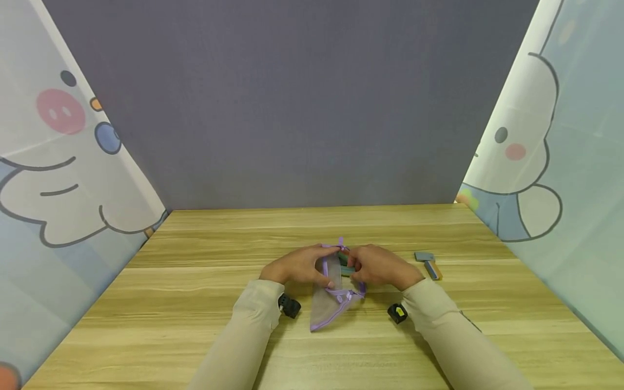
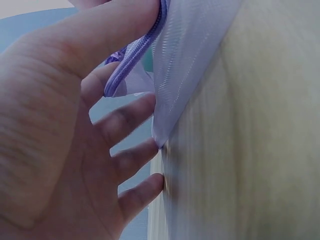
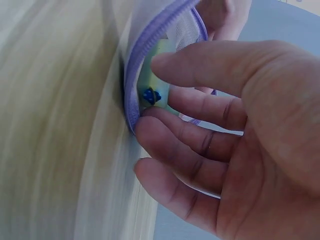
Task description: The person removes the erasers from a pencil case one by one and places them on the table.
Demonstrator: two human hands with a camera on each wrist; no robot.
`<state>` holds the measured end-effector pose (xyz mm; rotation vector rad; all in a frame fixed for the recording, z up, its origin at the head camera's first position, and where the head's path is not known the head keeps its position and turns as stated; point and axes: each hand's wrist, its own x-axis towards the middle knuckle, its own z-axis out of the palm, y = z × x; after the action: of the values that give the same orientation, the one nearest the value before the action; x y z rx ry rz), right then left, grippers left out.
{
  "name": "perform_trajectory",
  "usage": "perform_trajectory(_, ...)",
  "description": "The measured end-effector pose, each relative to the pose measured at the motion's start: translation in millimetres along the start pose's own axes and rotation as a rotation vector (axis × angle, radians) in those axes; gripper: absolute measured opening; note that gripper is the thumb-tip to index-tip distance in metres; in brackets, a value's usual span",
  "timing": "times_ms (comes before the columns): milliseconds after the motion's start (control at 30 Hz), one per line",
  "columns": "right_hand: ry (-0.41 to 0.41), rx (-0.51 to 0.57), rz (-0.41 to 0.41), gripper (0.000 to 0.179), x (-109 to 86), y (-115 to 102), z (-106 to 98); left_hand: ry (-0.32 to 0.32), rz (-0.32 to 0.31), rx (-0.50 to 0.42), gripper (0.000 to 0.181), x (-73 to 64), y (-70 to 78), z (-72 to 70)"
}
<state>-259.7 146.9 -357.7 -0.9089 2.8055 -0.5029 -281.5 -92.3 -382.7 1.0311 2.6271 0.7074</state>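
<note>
A see-through mesh pouch point(image 1: 324, 309) with purple zipper edging lies on the table, its mouth spread. At its left edge my left hand point(image 1: 303, 265) holds the mouth, thumb over the purple edging point(image 2: 131, 65) and the other fingers spread beneath. My right hand point(image 1: 380, 265) reaches into the mouth from the right. Its thumb and index finger pinch a small pale green block point(image 3: 154, 75) with a blue mark on its end. Beside it in the pouch shows a darker green piece point(image 1: 343, 259). The right hand's lower fingers curl loosely by the purple rim.
Right of the right hand, a grey-blue block point(image 1: 424, 256) and a blue, white and orange block point(image 1: 433, 270) lie on the wooden table point(image 1: 219, 238). A grey panel point(image 1: 312, 108) stands behind the table, with printed cloths at both sides.
</note>
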Motion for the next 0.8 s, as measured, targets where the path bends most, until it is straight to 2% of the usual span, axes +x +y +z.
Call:
perform_trajectory(233,0.006,-0.008,-0.032,0.019,-1.6,0.2,-0.3,-0.002,-0.026,-0.012,0.092,-1.9,3.0,-1.1)
perform_trajectory(600,0.019,-0.051,-0.042,0.011,-4.5,0.1,-2.3,0.0,-0.02,-0.025,0.091,-1.0,3.8,-1.1)
perform_trajectory(800,0.02,-0.082,-0.037,0.013,-3.4,-0.4,-1.4,0.002,-0.014,-0.012,0.089,-2.1,2.1,-0.6)
